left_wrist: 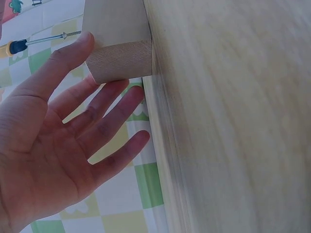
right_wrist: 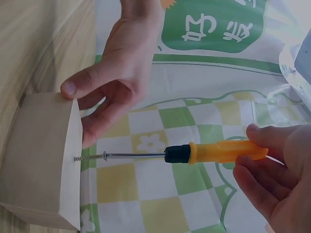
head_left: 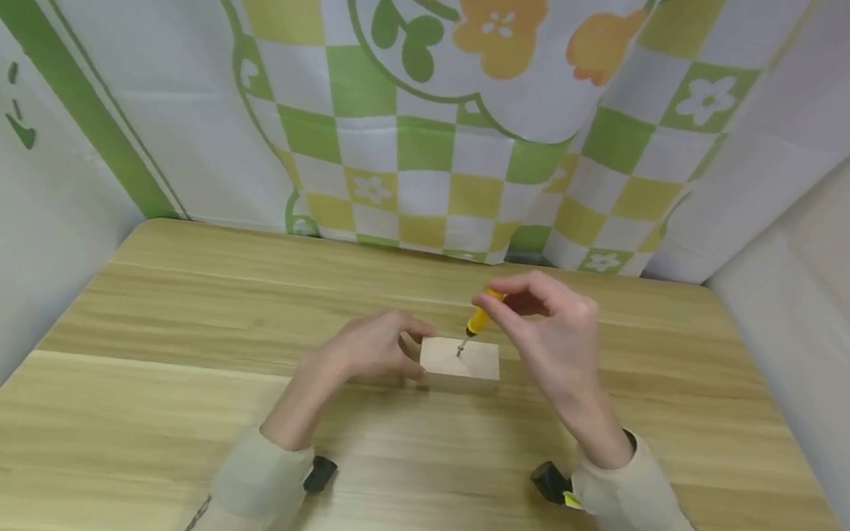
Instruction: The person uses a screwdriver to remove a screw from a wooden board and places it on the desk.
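Note:
A pale wooden block [head_left: 479, 363] lies on the table. My left hand [head_left: 372, 346] holds its left end, thumb at the near edge and fingertips at the far side. From the block's top face rises a screw [right_wrist: 90, 157], its thread partly showing. The tip of a screwdriver [right_wrist: 214, 152] with a yellow-orange handle and black collar meets the screw head. Thumb and fingers of my right hand [head_left: 558, 330] pinch the end of that handle, above the block. The screwdriver leans a little to the right in the head view.
The wood-grain table [head_left: 167, 412] spreads around both hands. Behind its far edge hangs a checked green, yellow and white cloth [head_left: 425, 148]. White sheeting [head_left: 816, 322] borders the right side. Dark wrist-worn pieces show below each forearm.

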Available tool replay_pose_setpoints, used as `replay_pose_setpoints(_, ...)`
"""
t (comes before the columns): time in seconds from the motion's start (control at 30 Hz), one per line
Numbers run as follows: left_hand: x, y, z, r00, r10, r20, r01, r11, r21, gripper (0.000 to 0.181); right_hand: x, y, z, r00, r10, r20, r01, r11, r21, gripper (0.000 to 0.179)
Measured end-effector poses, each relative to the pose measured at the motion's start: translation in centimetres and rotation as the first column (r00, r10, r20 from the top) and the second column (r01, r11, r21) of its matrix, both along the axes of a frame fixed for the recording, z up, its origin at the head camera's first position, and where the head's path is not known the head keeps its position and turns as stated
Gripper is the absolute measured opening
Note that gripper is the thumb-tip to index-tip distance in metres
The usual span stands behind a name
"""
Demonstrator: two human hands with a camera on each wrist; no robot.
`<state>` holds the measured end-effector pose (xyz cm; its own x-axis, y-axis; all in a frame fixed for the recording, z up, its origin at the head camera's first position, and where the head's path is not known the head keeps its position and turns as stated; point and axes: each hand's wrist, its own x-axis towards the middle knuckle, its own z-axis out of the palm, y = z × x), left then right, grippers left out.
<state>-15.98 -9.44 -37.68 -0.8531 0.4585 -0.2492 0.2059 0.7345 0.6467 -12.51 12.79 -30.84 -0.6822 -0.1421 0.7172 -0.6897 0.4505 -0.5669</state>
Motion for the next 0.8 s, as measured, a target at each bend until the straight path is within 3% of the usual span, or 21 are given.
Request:
replay_pose_setpoints(0.13,0.1,-0.2,0.0,1.000,0.006,0.003,-0.006,1.000,0.001,0.062,0.0,-0.1,0.1,0.999,0.042,-0.009,-0.042,0.999,0.005,0.013)
replay_pose_setpoints(0.3,0.1,-0.2,0.0,1.000,0.004,0.002,-0.004,1.000,0.000,0.062,0.0,0.1,0.5,0.999,0.041,0.018,-0.042,0.997,0.060,0.014)
replay_pose_setpoints(0.6,0.1,0.1,0.1,1.000,0.021,0.014,-0.021,1.000,0.001,0.061,0.3,0.5,1.5,0.972,0.141,0.187,-0.172,0.971,0.164,0.026)
replay_pose_setpoints(0.8,-0.1,0.2,0.1,1.000,0.017,0.008,-0.017,1.000,-0.014,0.060,0.3,0.6,1.1,0.955,0.179,0.236,-0.207,0.973,0.100,0.023)
